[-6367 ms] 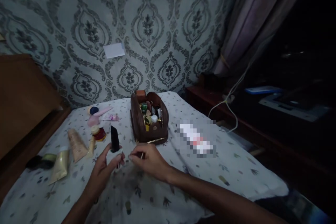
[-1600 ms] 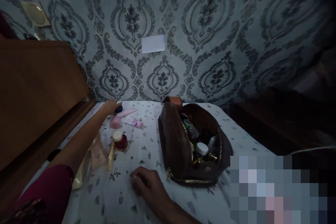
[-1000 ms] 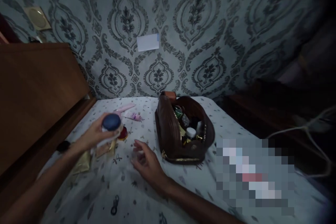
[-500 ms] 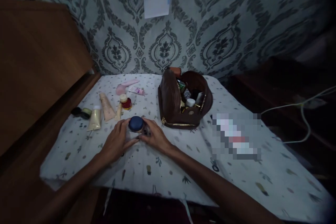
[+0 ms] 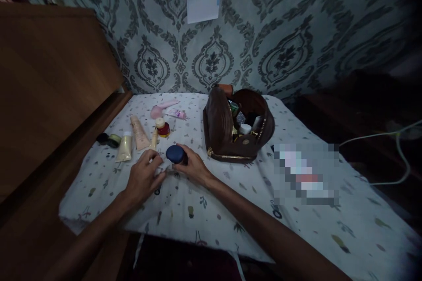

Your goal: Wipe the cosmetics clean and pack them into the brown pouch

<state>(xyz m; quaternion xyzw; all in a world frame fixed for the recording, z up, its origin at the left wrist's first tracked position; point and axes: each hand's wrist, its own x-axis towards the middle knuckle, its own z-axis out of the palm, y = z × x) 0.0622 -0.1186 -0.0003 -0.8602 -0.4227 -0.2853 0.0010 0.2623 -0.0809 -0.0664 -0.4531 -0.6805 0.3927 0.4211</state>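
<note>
A small jar with a dark blue lid (image 5: 175,154) stands upright at the near middle of the table. My right hand (image 5: 194,166) is closed around its right side, thumb in front and fingers behind. To the left of the jar is my left hand (image 5: 145,176), apart from it, with bent fingers and a gap between thumb and forefinger. A pale patch shows in that gap; I cannot make out what it is. Just beyond my left hand lie a slim cream tube (image 5: 153,139) and a red jar with a cream lid (image 5: 162,128).
Left of the hands lie a gold tube (image 5: 124,148), a beige tube (image 5: 140,133) and an open dark compact (image 5: 108,140). Pink brush (image 5: 157,111) and pink-white tube (image 5: 176,113) lie farther back. An unzipped brown bag (image 5: 220,129) full of items stands right; a blurred object (image 5: 305,173) lies beyond.
My left hand has come away from the blue-lidded jar, toward the left. My right hand still holds the jar, now slightly tilted. The whole view has shifted a little.
</note>
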